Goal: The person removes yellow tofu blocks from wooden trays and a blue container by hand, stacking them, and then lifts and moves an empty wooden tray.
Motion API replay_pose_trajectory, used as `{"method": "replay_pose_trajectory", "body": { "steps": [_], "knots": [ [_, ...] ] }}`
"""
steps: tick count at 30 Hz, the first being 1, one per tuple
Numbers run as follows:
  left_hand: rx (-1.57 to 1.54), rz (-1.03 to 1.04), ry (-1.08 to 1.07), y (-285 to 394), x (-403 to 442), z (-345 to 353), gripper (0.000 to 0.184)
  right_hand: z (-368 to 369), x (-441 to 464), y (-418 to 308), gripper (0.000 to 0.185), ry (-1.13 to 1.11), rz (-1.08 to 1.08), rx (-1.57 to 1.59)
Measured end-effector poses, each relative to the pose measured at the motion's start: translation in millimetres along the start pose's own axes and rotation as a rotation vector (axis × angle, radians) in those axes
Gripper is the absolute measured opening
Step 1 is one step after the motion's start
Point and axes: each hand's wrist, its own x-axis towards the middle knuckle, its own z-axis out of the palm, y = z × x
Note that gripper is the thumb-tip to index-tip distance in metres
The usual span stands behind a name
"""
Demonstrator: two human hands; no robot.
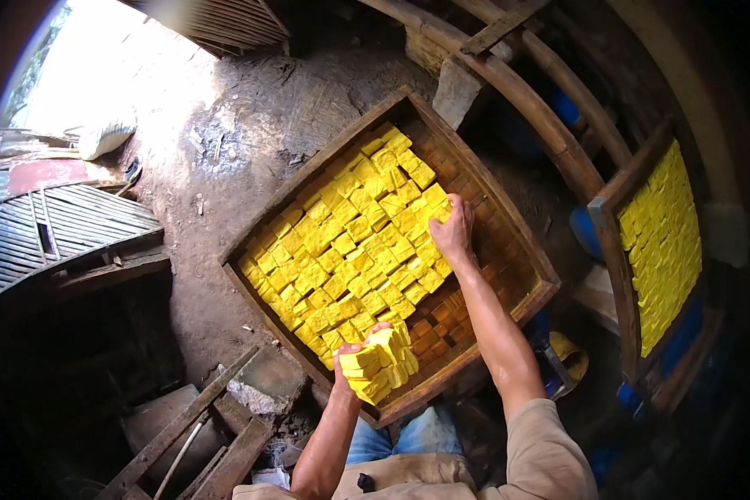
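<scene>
A square wooden tray with a woven bottom lies tilted before me, largely covered by rows of small yellow tofu blocks. My left hand, at the tray's near corner, is closed around a stack of several yellow tofu blocks, with some fingers hidden behind it. At the right edge of the rows, my right hand has its fingers curled down on a tofu block. Bare brown weave shows along the tray's right side, beside that hand.
Another framed tray of yellow tofu stands at the right, near bamboo poles. Wooden planks and a stone block lie at lower left. A slatted bamboo panel is on the left, beside the dirt floor.
</scene>
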Motion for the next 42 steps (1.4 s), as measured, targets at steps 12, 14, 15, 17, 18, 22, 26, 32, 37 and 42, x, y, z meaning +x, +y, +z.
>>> {"method": "replay_pose_trajectory", "body": {
  "steps": [12, 14, 15, 17, 18, 22, 26, 32, 37, 42],
  "knots": [
    [0.032, 0.076, 0.069, 2, -13, 19, 0.072, 5, 43, -5, 0.058, -0.157, 0.244, 0.34],
    [0.017, 0.094, 0.058, 0, -16, 11, 0.072, 1, 42, -28, 0.059, -0.193, 0.26, -0.047],
    [0.007, 0.098, 0.052, 0, -18, 7, 0.071, 0, 37, -33, 0.064, -0.142, 0.213, -0.049],
    [-0.01, 0.108, 0.037, 2, -21, 0, 0.07, 24, 34, -19, 0.067, -0.096, 0.2, -0.156],
    [-0.004, 0.12, 0.068, 2, -23, 2, 0.069, 42, 32, -5, 0.069, -0.072, 0.195, -0.212],
    [0.018, 0.131, 0.078, 1, -28, 3, 0.068, 20, 19, -32, 0.063, -0.16, 0.141, -0.013],
    [-0.041, 0.086, -0.01, 4, -35, -29, 0.072, -9, 32, -35, 0.051, -0.255, -0.015, -0.106],
    [0.145, 0.036, 0.057, -1, -54, -45, 0.076, -48, 11, 4, 0.032, -0.291, 0.25, 1.026],
    [0.303, -0.122, 0.113, -24, -62, -24, 0.077, -93, -193, -17, 0.034, 0.168, 0.417, 2.177],
    [0.406, -0.272, 0.128, -63, -60, -10, 0.075, -132, -438, 6, 0.043, 0.529, 0.529, 2.273]
  ]
}}
